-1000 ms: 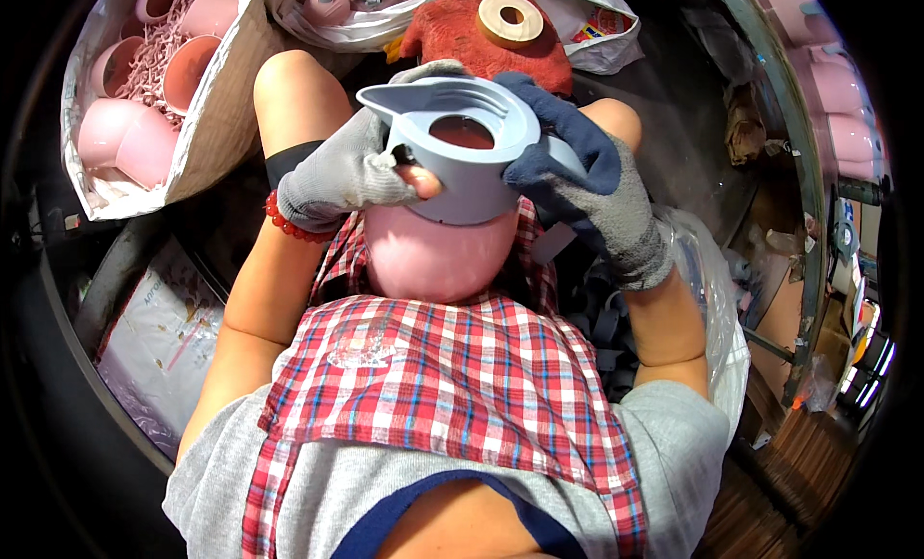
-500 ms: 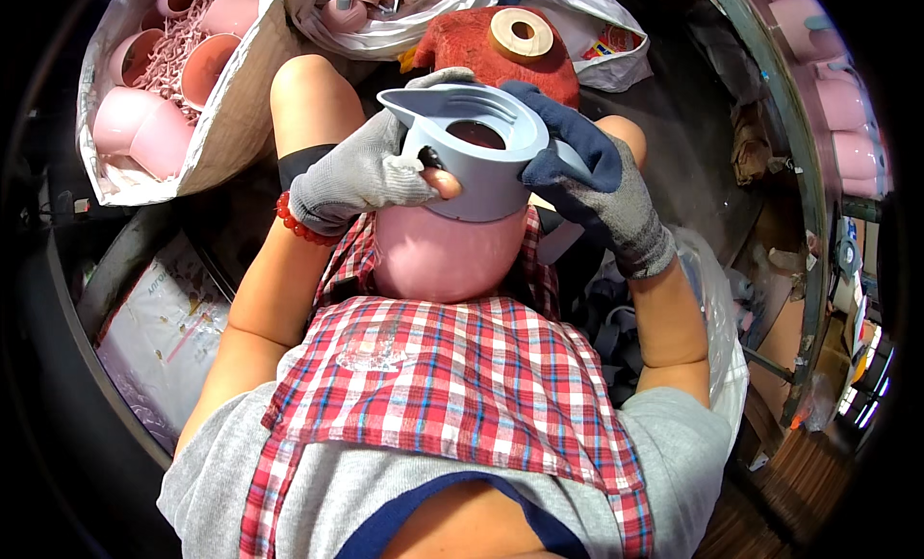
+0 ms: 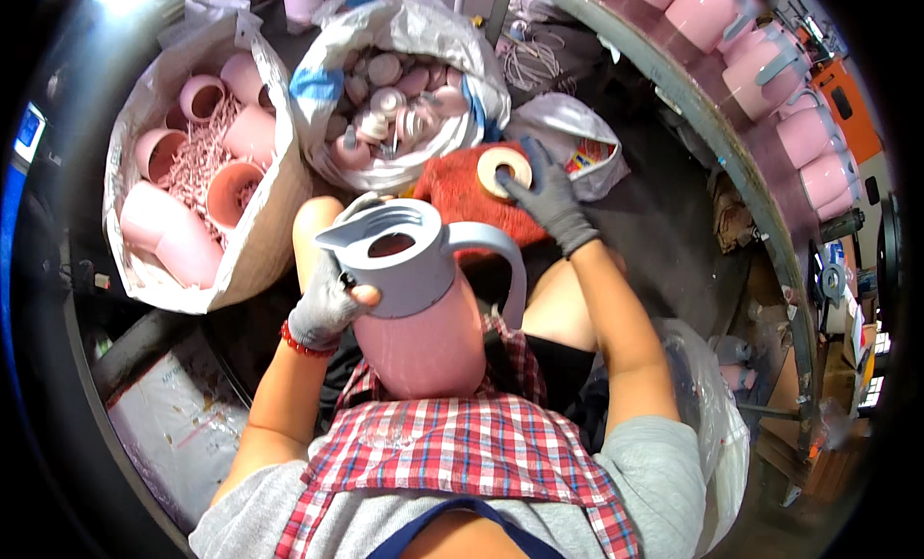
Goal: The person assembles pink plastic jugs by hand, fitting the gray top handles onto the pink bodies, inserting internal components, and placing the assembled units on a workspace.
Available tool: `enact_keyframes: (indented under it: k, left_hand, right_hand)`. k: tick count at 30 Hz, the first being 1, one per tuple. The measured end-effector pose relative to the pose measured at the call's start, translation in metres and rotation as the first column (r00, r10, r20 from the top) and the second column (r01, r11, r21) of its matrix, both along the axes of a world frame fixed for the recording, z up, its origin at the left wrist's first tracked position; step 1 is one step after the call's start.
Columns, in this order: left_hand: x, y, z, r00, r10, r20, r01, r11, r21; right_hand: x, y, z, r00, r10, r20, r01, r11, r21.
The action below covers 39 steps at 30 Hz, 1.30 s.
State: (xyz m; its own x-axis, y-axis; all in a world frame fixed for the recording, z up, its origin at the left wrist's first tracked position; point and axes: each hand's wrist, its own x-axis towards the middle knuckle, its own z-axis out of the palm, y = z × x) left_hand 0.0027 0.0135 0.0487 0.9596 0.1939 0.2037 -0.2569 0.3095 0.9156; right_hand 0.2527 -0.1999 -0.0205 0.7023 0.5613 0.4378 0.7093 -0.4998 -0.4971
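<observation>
A pink jug (image 3: 423, 352) with a grey-blue collar, spout and handle stands upright in my lap against the checked apron. My left hand (image 3: 330, 304), in a grey glove, is closed round the jug's collar below the spout. Its thumb tip shows bare at the front. The round opening on top is uncovered and dark inside. Farther off, a pale ring-shaped roll (image 3: 492, 165) lies on a red cloth-covered block (image 3: 452, 198). My gloved right hand (image 3: 551, 198) grips the roll's right side, thumb by its hole and fingers at the outer edge.
At the left stands a white sack (image 3: 279, 213) of pink cylinders and shredded filler. A second white bag (image 3: 462, 49) holds many pink and white lid parts. A smaller bag (image 3: 592, 179) lies beyond my right hand. Along the right, a curved shelf (image 3: 664, 78) carries finished-looking pink jugs (image 3: 813, 136).
My right hand has left the jug's handle side and reached forward to the pale roll. The jug has turned, so its handle now shows on the right. My left hand keeps holding it.
</observation>
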Motion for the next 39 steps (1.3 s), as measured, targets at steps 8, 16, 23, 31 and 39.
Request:
enact_keyframes:
  k: [8, 16, 23, 31, 39]
  left_hand:
    - [0.059, 0.016, 0.01, 0.943, 0.262, 0.204, -0.282, 0.957, 0.073]
    - [0.169, -0.002, -0.045, 0.94, -0.027, 0.341, -0.099, 0.933, 0.346]
    - [0.182, -0.01, -0.047, 0.944, -0.078, 0.322, -0.085, 0.882, 0.463]
    - [0.149, -0.003, -0.068, 0.959, 0.098, 0.265, -0.261, 0.667, 0.698]
    - [0.14, 0.009, -0.088, 0.946, 0.159, 0.283, -0.31, 0.699, 0.644]
  right_hand:
    - [0.042, 0.022, -0.087, 0.983, 0.041, 0.182, 0.049, 0.886, -0.462]
    - [0.112, -0.049, 0.015, 0.976, -0.129, -0.178, 0.155, 0.977, 0.143]
    - [-0.025, -0.017, 0.242, 0.988, 0.094, 0.125, -0.145, 0.845, 0.515]
    - [-0.027, 0.063, 0.131, 0.803, 0.18, 0.569, 0.016, 0.946, -0.323]
    - [-0.014, 0.046, 0.136, 0.969, 0.222, 0.106, -0.239, 0.954, 0.182]
